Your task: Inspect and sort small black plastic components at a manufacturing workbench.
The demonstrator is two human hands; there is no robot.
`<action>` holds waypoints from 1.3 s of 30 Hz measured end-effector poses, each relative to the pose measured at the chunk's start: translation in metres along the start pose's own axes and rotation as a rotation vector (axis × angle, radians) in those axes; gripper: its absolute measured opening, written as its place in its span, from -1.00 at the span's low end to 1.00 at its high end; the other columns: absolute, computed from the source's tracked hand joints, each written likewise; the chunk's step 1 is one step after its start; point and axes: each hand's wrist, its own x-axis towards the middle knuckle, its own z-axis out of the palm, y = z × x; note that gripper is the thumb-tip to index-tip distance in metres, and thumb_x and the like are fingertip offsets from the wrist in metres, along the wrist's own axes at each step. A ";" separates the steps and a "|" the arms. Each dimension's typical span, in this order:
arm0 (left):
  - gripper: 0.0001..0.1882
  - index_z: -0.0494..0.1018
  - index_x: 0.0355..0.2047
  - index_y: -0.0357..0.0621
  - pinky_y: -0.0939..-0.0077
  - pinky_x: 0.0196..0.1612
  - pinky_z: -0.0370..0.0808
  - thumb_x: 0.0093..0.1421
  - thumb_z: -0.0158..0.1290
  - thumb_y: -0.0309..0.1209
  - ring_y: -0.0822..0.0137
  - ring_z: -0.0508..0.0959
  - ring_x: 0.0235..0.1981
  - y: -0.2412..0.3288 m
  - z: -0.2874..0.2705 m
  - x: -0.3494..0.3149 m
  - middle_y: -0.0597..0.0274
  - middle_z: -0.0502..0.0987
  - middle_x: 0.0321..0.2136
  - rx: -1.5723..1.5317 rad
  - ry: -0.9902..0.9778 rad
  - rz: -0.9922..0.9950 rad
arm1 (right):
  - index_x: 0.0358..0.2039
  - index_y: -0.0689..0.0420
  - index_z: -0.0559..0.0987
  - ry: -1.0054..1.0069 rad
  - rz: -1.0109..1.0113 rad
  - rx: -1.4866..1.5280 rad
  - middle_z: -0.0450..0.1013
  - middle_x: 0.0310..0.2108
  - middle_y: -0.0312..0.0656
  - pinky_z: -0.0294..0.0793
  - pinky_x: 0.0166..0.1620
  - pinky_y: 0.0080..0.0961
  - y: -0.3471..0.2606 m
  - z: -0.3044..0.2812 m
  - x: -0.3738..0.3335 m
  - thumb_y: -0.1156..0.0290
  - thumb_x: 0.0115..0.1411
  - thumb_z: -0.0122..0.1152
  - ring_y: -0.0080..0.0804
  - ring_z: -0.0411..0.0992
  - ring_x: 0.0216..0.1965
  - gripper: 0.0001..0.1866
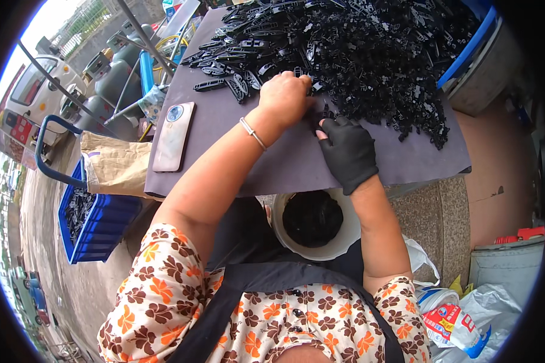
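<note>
Bare tabletop edge (pixel 422 169) flanks right hand (pixel 348 151).

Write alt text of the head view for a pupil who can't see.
A person's bare left hand and black-gloved right hand are at the near edge of a heap of small black parts on a grey table. A phone lies on the left, a white bucket below the table's edge.
</note>
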 end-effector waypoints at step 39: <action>-0.74 0.39 -0.08 -0.32 0.55 -0.30 0.54 0.21 -0.01 -0.56 0.35 0.55 -0.26 0.021 -0.030 -0.119 0.15 0.50 -0.24 -1.688 0.045 -0.352 | -0.48 0.15 0.42 0.265 0.096 0.615 0.40 -0.59 -0.26 0.37 -0.47 -0.53 -0.024 -0.019 -0.019 0.56 0.01 0.20 -0.46 0.38 -0.58 -0.88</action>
